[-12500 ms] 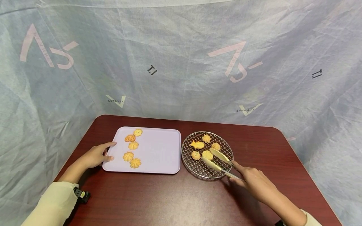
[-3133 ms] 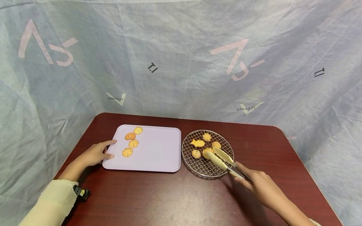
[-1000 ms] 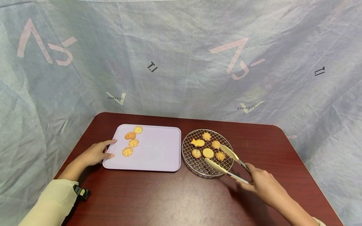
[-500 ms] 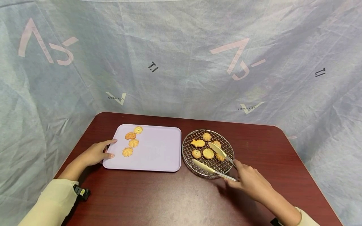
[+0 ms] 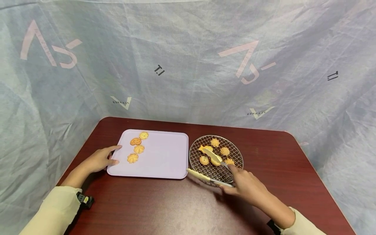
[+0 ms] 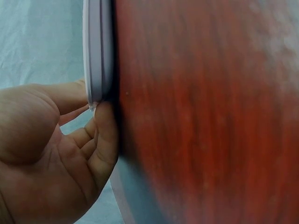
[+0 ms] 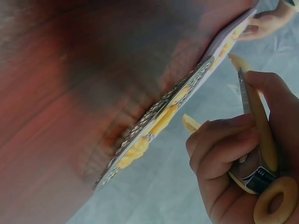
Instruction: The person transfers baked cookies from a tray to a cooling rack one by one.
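My left hand (image 5: 100, 159) pinches the left edge of the lilac tray (image 5: 164, 156); in the left wrist view the rim sits between thumb and curled fingers. Several cookies (image 5: 139, 149) lie along the tray's left part. My right hand (image 5: 248, 184) grips metal tongs (image 5: 218, 182) with cream-coloured tips. The tongs are spread, with nothing between their arms. One arm passes above the round wire rack (image 5: 242, 156), partly covering a fish-shaped cookie (image 5: 201, 148) and a round one (image 5: 215, 160). The other tip reaches the tray's right front corner. A star-shaped cookie (image 5: 229, 161) lies near my right fingers.
The rack stands just right of the tray on a dark red wooden table (image 5: 164, 205). Swirled and flower-shaped cookies (image 5: 225, 151) also lie on the rack. A grey-blue printed cloth (image 5: 188, 81) hangs behind and around the table.
A flower-shaped cookie left the tray's front and now lies on the rack's right. The tongs released it, spread, and moved left toward the tray. My left hand stayed at the tray.
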`<state>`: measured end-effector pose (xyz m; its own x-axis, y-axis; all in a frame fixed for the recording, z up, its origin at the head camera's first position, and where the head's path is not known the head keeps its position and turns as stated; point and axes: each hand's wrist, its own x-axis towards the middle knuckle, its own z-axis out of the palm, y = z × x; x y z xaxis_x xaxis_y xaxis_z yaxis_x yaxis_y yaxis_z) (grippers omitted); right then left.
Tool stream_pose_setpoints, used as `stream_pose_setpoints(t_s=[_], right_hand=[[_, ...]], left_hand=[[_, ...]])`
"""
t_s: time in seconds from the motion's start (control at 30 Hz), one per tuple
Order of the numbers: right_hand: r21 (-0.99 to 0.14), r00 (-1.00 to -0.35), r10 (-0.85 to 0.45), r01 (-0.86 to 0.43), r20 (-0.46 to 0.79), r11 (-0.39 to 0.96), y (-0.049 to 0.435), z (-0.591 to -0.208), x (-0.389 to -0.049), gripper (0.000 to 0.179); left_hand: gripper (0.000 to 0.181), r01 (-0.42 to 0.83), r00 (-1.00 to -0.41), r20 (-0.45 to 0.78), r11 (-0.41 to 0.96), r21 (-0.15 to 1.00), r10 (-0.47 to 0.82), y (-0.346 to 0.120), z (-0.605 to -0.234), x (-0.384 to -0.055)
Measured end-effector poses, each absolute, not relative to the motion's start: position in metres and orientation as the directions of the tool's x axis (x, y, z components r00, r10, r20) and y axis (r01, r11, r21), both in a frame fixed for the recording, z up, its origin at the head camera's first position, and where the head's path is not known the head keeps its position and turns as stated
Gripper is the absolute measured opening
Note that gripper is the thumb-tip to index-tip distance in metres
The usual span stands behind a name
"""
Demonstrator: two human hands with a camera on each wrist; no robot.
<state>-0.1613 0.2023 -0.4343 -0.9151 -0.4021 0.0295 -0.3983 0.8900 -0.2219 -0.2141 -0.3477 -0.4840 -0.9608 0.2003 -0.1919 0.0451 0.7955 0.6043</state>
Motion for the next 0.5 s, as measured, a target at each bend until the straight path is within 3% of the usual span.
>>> stream_pose_setpoints(t_s=[0.27, 0.5], right_hand=[[-0.223, -0.912, -0.409, -0.396, -0.012, 0.891, 0.185, -0.433, -0.165, 0.084], [-0.22, -0.887, -0.46, -0.456, 0.035, 0.862, 0.167, -0.432, -0.171, 0.08]], left_hand=[[0.07, 0.054, -0.959, -0.19, 0.794, 0.606, 0.21, -0.349, -0.487, -0.216], [0.07, 0.053, -0.96, -0.187, 0.79, 0.61, 0.209, -0.351, -0.49, -0.217]])
